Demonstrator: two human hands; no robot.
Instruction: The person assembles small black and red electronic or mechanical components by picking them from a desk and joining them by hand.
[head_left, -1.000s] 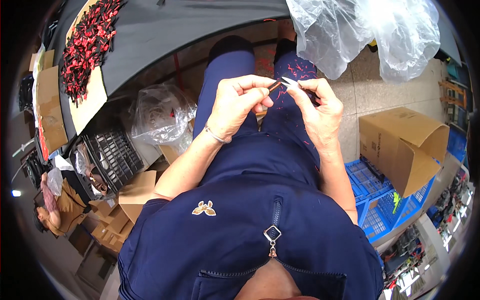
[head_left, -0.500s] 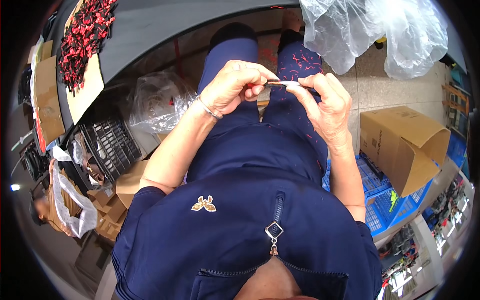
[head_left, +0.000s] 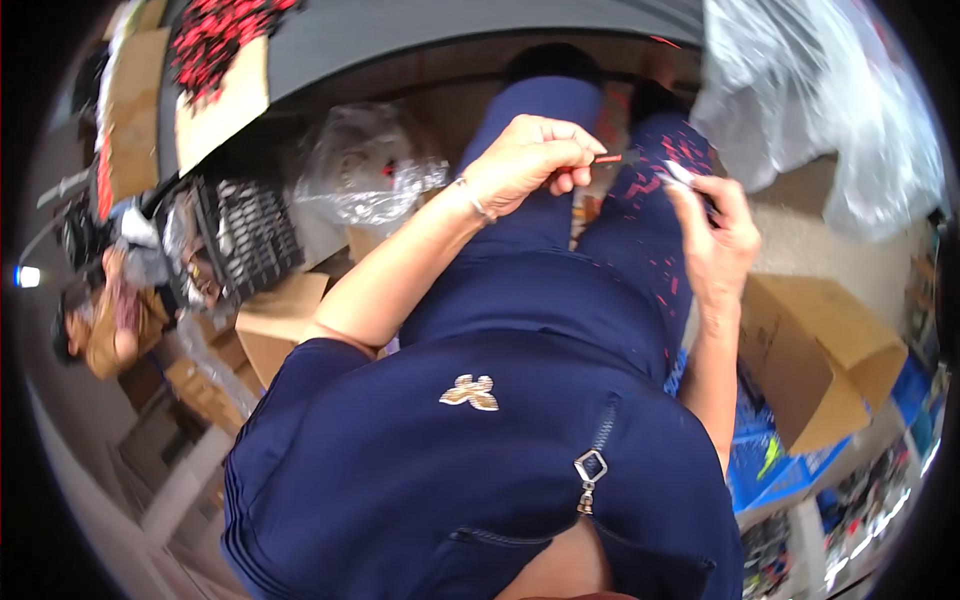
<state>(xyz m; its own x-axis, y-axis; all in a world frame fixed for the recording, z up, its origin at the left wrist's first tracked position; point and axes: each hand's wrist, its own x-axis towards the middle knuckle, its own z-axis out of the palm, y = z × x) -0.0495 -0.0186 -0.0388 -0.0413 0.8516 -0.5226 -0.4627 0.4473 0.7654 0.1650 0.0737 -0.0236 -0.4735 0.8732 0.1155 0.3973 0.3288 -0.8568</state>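
Note:
My left hand (head_left: 535, 165), with a bracelet at the wrist, pinches a small black-and-red strip (head_left: 608, 159) that points to the right above my lap. A short gap to the right of it, my right hand (head_left: 718, 230) is closed on a small tool with a pale, shiny tip (head_left: 677, 172). Blur and my fingers hide its exact kind. Red scraps (head_left: 668, 245) are scattered over my dark blue trouser leg below. Many similar black-and-red pieces lie in a pile (head_left: 215, 45) on a cardboard sheet (head_left: 235, 110) at the far left.
A dark table (head_left: 430, 25) spans the far side. Clear plastic bags hang at the far right (head_left: 800, 90) and one lies left of my knees (head_left: 365, 170). An open carton (head_left: 810, 350) stands over blue crates (head_left: 765, 470) at right. A person (head_left: 110, 325) is at the left.
My hands have drawn apart, the right one moving away with the tool from the strip. The whole view has shifted, and the person at the left has changed posture.

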